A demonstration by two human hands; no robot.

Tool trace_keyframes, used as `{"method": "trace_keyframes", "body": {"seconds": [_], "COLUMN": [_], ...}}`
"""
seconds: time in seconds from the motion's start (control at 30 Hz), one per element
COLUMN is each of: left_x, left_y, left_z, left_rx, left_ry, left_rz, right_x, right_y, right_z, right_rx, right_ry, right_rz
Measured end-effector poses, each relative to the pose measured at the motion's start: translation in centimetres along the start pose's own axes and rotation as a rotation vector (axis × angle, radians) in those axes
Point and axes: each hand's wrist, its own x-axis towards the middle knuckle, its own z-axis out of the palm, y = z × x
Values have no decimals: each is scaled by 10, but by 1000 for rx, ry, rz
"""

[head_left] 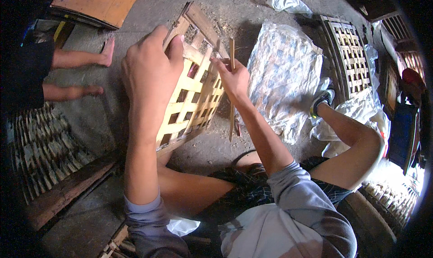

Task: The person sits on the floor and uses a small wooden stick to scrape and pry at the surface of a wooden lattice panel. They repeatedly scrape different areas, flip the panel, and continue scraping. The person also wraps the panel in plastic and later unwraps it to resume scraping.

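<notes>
A lattice panel (191, 98) of woven pale bamboo strips with a wooden border stands tilted in front of me. My left hand (151, 73) is closed over its upper left border, thumb on the near side. My right hand (234, 80) is closed around a thin, narrow bamboo strip (232, 118), which runs nearly upright in the picture, its ends jutting out above and below the hand. The right fingertips reach the panel's right side, near its upper corner. What lies exactly between those fingertips is too small to tell.
A crinkled clear plastic sheet (286, 77) covers the floor to the right. Beyond it lies another woven panel (351, 57), beside my foot (324, 100). Another person's bare legs (79, 59) stretch in from the left. An orange board (97, 5) sits at the far left.
</notes>
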Motion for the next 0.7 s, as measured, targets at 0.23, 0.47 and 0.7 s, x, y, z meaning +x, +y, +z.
{"method": "trace_keyframes", "body": {"seconds": [0.23,0.47,0.7], "left_x": [0,-2,0], "left_y": [15,11,12], "left_z": [-10,-8,-1], "left_rx": [7,-6,-9], "left_ry": [-40,-15,-20], "left_rz": [-15,-3,-14], "right_x": [16,13,4], "right_y": [-31,-28,-12], "right_z": [7,25,18], "right_rx": [-300,-382,-170], "right_ry": [122,221,298], "right_rz": [-24,-112,-416]}}
